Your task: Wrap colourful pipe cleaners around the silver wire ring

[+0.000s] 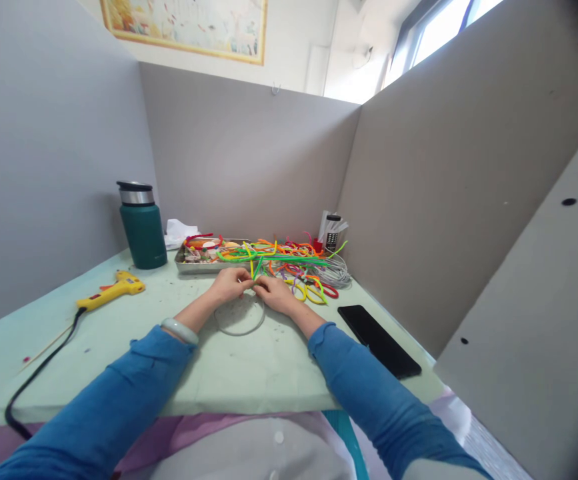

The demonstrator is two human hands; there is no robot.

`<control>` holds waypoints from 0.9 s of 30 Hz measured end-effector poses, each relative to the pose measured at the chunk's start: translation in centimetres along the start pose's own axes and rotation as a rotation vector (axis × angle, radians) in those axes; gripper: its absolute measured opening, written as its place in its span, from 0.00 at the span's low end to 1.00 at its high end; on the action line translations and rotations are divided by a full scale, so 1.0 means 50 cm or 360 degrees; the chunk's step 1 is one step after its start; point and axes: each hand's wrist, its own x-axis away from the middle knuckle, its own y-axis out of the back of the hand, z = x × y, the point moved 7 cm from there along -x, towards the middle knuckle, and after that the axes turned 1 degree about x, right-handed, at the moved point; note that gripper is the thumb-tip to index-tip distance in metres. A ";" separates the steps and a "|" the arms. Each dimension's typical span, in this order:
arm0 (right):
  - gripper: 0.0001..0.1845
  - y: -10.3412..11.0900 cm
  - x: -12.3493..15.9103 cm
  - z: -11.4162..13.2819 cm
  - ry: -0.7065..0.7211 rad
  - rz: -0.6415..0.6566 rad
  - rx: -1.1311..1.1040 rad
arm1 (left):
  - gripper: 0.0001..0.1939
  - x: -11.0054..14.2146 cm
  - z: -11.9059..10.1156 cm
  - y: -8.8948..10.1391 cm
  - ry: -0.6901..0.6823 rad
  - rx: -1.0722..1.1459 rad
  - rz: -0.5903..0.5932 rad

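Note:
My left hand (231,284) and my right hand (275,294) meet above the middle of the table, fingertips pinched close together. A thin grey wire ring (239,334) hangs down from them, its upper part hidden by the fingers. Between the fingertips a green pipe cleaner (259,267) sticks up, with a yellow pipe cleaner (251,269) beside it. Which fingers grip which piece is hard to make out. Just beyond the hands lies a pile of coloured pipe cleaners (296,259).
A metal tray (201,268) of small craft pieces stands behind my hands. On the left are a green bottle (143,233) and a yellow glue gun (119,288) with a black cord. A black phone (379,341) lies at the right edge. Grey partitions (249,147) enclose the table.

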 end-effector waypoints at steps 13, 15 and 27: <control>0.10 -0.006 0.001 0.002 0.0037 0.0039 0.0061 | 0.14 -0.005 0.012 -0.007 -0.0007 0.0020 -0.0019; 0.10 -0.005 0.002 0.003 0.0036 0.0040 0.0061 | 0.13 -0.004 0.011 -0.008 0.0005 0.0024 0.0002; 0.11 -0.006 0.000 0.002 0.0014 0.0047 0.0081 | 0.11 -0.002 0.004 -0.002 0.0025 -0.0093 0.0002</control>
